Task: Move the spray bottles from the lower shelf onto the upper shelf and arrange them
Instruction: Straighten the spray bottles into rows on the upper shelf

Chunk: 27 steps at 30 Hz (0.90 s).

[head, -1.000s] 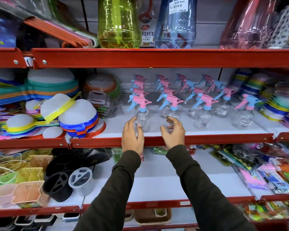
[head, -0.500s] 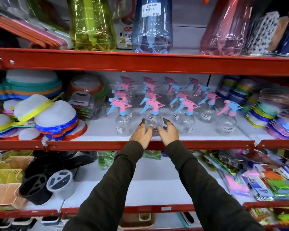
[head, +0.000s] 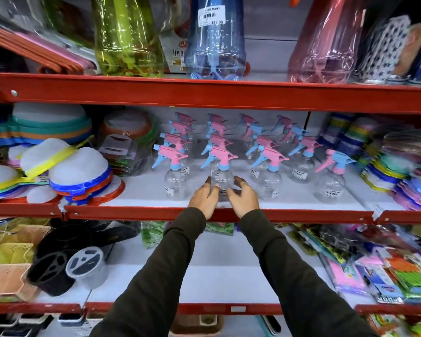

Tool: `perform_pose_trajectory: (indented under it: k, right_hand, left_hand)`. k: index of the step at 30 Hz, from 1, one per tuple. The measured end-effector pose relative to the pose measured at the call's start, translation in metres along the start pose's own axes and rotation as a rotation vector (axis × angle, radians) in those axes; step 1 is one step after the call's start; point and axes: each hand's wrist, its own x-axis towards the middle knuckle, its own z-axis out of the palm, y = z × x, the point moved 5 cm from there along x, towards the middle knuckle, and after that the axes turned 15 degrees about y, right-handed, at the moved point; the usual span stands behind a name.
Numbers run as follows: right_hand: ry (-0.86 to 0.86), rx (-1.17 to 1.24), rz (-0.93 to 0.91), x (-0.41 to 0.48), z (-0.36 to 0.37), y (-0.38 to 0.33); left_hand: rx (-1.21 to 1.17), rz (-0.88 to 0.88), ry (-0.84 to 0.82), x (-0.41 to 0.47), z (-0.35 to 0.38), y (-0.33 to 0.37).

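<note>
Several clear spray bottles with pink-and-blue trigger heads stand in rows on the white middle shelf (head: 289,203). The front row holds a left bottle (head: 176,183), a middle bottle (head: 221,175), one to its right (head: 269,183) and a far-right one (head: 332,183). My left hand (head: 203,199) and my right hand (head: 244,200) cup the base of the middle front bottle from either side, fingers curled against it. The bottle stands upright on the shelf. Both sleeves reach up from below.
Stacked colourful strainers (head: 80,176) sit left of the bottles and stacked plates (head: 384,171) right. Large green (head: 129,37), blue (head: 215,42) and pink (head: 326,49) bottles stand on the top shelf. The lower shelf (head: 219,273) holds black holders (head: 51,268) left and packets (head: 387,271) right.
My left hand left the left front bottle and joined my right hand at the middle front bottle. Both hands now sit closer together around its base.
</note>
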Motion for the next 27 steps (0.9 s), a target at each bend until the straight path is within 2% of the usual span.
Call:
perform_pose_trajectory:
  k: [5,13,16,22,27]
  right_hand:
    - [0.000,-0.013,-0.004,-0.001,-0.002,0.002]
    - [0.127,0.046,-0.112,-0.009,-0.033,0.009]
    - [0.225,0.080,-0.131,-0.007,-0.057,0.015]
    - [0.362,0.083,-0.110,0.019,-0.109,0.033]
    - [0.218,0.017,-0.015,0.047,-0.122,0.044]
  left_hand:
    - [0.021,0.019,0.034,-0.001,0.003,0.001]
    - [-0.089,0.166,0.408,-0.034,0.002,0.004]
    - [-0.155,0.231,0.470,-0.047,0.017,0.015]
    - [-0.230,0.271,0.377,-0.054,0.065,0.055]
    - [-0.148,0.127,0.204,-0.039,0.106,0.081]
